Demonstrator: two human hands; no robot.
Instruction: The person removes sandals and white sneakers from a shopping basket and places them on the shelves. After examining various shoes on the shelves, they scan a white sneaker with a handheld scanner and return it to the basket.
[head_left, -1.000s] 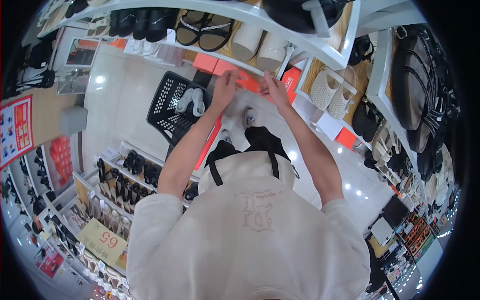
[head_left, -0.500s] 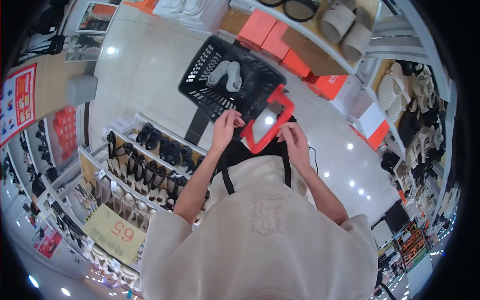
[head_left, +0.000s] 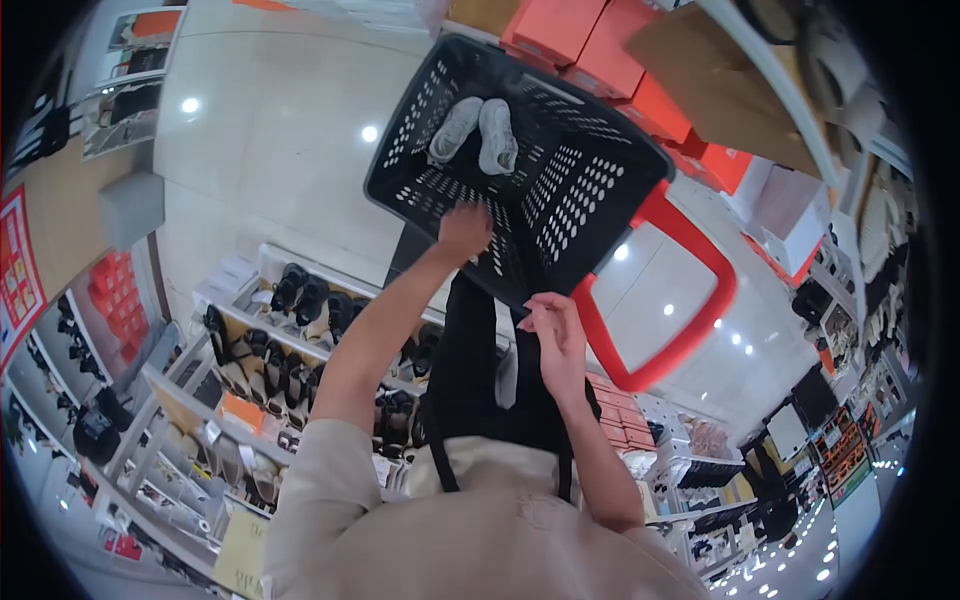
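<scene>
A black perforated shopping basket (head_left: pixel 580 190) stands in front of me, with a pair of light grey sneakers (head_left: pixel 497 137) inside. Its red handle (head_left: pixel 725 285) hangs out to the right. My left hand (head_left: pixel 467 230) reaches over the near-left rim; its fingers are blurred and partly hidden, so their grip does not show. At the basket's near corner, my right hand (head_left: pixel 556 335) has thumb and fingers closed together on the rim. Neither hand touches the sneakers.
Orange shoe boxes (head_left: pixel 610 60) are stacked just beyond the basket under a shelf. To the left, a low rack (head_left: pixel 290 345) holds rows of dark shoes close to my left arm. Pale tiled floor (head_left: pixel 270 130) stretches behind the basket. More shelves line the right.
The basket looks closer and larger, and its red handle has swung right, away from between my hands. My left hand has moved over the rim; my right hand has come to the near corner.
</scene>
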